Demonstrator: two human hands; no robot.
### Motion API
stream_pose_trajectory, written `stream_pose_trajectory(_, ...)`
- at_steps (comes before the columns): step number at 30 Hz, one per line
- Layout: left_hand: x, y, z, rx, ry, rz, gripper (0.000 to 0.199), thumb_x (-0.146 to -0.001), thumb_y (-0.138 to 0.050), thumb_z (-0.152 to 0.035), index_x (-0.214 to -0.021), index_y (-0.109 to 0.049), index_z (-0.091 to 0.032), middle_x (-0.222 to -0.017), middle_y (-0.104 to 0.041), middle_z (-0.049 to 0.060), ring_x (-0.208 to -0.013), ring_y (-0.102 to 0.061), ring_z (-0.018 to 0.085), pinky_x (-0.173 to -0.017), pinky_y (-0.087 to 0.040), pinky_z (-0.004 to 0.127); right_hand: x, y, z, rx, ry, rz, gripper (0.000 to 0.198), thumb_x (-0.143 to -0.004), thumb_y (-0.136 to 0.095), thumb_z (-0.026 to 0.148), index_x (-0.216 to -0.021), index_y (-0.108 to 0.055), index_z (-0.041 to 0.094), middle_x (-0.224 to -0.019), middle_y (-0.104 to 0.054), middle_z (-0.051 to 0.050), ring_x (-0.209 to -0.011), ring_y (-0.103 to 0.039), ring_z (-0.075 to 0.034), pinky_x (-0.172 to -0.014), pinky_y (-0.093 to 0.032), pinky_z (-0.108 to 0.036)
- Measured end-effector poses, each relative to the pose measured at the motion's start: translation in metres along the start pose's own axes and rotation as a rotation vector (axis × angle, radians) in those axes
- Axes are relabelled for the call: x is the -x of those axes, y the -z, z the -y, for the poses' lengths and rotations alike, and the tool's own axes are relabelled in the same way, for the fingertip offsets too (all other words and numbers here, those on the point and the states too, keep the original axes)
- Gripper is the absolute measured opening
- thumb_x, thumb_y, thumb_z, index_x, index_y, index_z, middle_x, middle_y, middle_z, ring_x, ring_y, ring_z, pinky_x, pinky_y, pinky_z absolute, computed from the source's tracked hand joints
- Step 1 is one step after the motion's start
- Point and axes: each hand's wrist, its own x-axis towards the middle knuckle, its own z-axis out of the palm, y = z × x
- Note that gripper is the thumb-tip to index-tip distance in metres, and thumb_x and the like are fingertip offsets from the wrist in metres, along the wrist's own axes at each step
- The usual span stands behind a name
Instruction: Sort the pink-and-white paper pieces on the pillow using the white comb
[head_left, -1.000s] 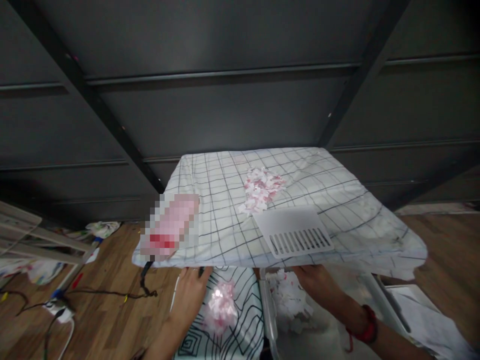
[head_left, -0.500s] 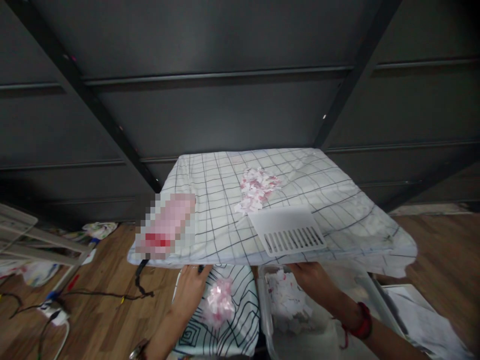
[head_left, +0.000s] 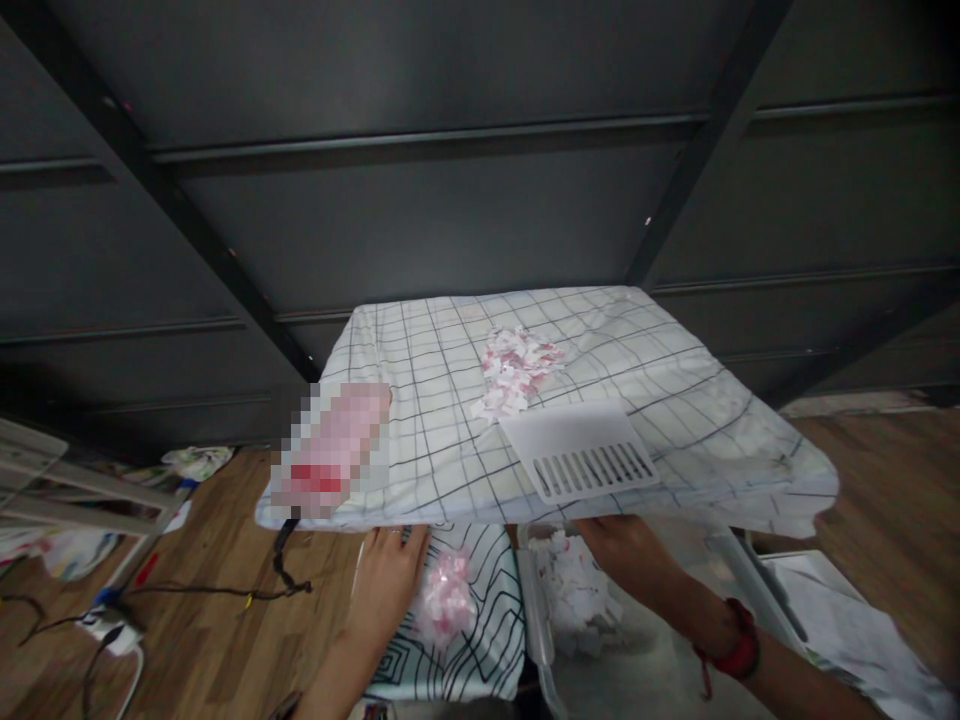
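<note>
My left hand point(head_left: 386, 580) reaches forward beside a crinkled, shiny pink bundle point(head_left: 448, 598) that rests on a patterned cloth point(head_left: 491, 660). Its fingertips disappear beneath the front edge of the covered table point(head_left: 435, 450). Over a clear plastic bin point(head_left: 546, 665), my right hand point(head_left: 622, 550) also extends under that edge, its fingers hidden. White paper scraps point(head_left: 574, 595) fill the bin's left part, next to my right hand. On the checked tablecloth lie a white slotted scoop point(head_left: 574, 440) and a small heap of white and pink paper scraps point(head_left: 517, 370).
A pixelated pink object point(head_left: 337, 440) lies at the table's left, a black cable point(head_left: 281, 560) hanging below it. A power strip point(head_left: 112, 630) sits on the wooden floor at left. Papers point(head_left: 840, 610) lie right of the bin. A dark panelled wall point(head_left: 420, 220) stands behind.
The view has shifted slightly, so the table appears a little higher. Both hands stay near the table's front edge; the scoop and the scraps lie as before.
</note>
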Motion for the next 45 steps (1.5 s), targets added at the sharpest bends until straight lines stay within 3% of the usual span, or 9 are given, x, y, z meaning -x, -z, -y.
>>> stream_pose_trajectory(5,0.009,0.005,-0.004,0.05,-0.012,-0.145,0.026,-0.088,-0.046,-0.016,-0.108,-0.061,-0.017,-0.099,-0.061,0.013,-0.086,-0.06,0.027,-0.074,-0.047,0.039,0.003,0.013,0.002,-0.065,0.07,-0.057,0.034,-0.073,-0.042,-0.001,-0.099,-0.059,0.012,-0.082,-0.066,-0.008,-0.073,-0.062,-0.016,-0.067,-0.052,-0.028)
stream_pose_trajectory(10,0.011,0.023,-0.001,0.2,-0.235,-0.261,0.024,-0.09,-0.039,-0.017,-0.098,-0.062,-0.017,-0.089,-0.061,0.009,-0.081,-0.059,0.02,-0.071,-0.049,0.031,-0.003,0.039,0.005,-0.243,0.257,-0.132,0.035,-0.079,-0.042,0.001,-0.108,-0.059,0.009,-0.1,-0.066,-0.012,-0.098,-0.06,-0.016,-0.084,-0.053,-0.028)
stream_pose_trajectory(13,0.008,0.03,-0.003,0.279,-0.347,-0.189,0.024,-0.091,-0.039,-0.018,-0.1,-0.061,-0.017,-0.089,-0.062,0.008,-0.082,-0.059,0.019,-0.072,-0.05,0.031,-0.007,0.045,0.009,-0.279,0.296,-0.128,0.035,-0.079,-0.042,0.001,-0.109,-0.059,0.009,-0.105,-0.066,-0.012,-0.105,-0.058,-0.017,-0.089,-0.052,-0.029)
stream_pose_trajectory(15,0.01,0.031,-0.008,0.338,-0.378,-0.107,0.026,-0.09,-0.045,-0.024,-0.112,-0.058,-0.017,-0.104,-0.062,0.011,-0.094,-0.058,0.022,-0.079,-0.05,0.036,-0.007,0.043,0.014,-0.289,0.289,-0.117,0.034,-0.08,-0.044,0.003,-0.11,-0.059,0.01,-0.107,-0.066,-0.011,-0.107,-0.057,-0.017,-0.091,-0.051,-0.03)
stream_pose_trajectory(19,0.02,0.026,-0.024,0.449,-0.41,0.095,0.07,-0.081,-0.059,-0.048,-0.139,-0.032,-0.021,-0.143,-0.032,0.017,-0.129,-0.032,0.035,-0.098,-0.035,0.055,0.0,0.034,0.031,-0.361,0.236,0.017,0.043,-0.082,-0.054,0.02,-0.124,-0.052,0.013,-0.125,-0.056,-0.013,-0.122,-0.046,-0.021,-0.096,-0.046,-0.035)
stream_pose_trajectory(25,0.028,0.019,-0.043,0.547,-0.409,0.337,0.09,-0.073,-0.064,-0.055,-0.144,-0.018,-0.026,-0.151,-0.012,0.015,-0.136,-0.007,0.041,-0.1,-0.02,0.067,0.015,0.027,0.05,-0.471,0.16,0.253,0.065,-0.077,-0.06,0.024,-0.137,-0.037,0.014,-0.145,-0.032,-0.015,-0.134,-0.024,-0.023,-0.101,-0.04,-0.035)
stream_pose_trajectory(31,0.026,0.017,-0.046,0.562,-0.379,0.395,0.091,-0.071,-0.069,-0.046,-0.144,-0.018,-0.027,-0.152,-0.009,0.014,-0.137,-0.004,0.041,-0.1,-0.015,0.069,0.018,0.024,0.049,-0.616,0.086,0.365,0.063,-0.081,-0.055,0.021,-0.139,-0.032,0.013,-0.147,-0.025,-0.016,-0.134,-0.025,-0.02,-0.102,-0.036,-0.031)
stream_pose_trajectory(37,0.025,0.014,-0.046,0.588,-0.361,0.426,0.087,-0.073,-0.065,-0.051,-0.144,-0.019,-0.029,-0.153,-0.004,0.009,-0.137,0.001,0.039,-0.103,-0.008,0.067,0.015,0.026,0.045,-0.791,-0.001,0.532,0.058,-0.087,-0.047,0.032,-0.14,-0.031,0.014,-0.15,-0.018,-0.014,-0.135,-0.021,-0.022,-0.106,-0.03,-0.035)
stream_pose_trajectory(45,0.03,0.02,-0.041,0.669,-0.342,0.407,0.083,-0.079,-0.056,-0.059,-0.145,-0.015,-0.028,-0.153,0.001,0.009,-0.137,0.003,0.038,-0.106,-0.008,0.063,0.011,0.034,0.047,-0.804,-0.041,0.497,0.052,-0.088,-0.044,0.027,-0.139,-0.034,0.02,-0.149,-0.022,-0.01,-0.134,-0.026,-0.021,-0.106,-0.031,-0.037)
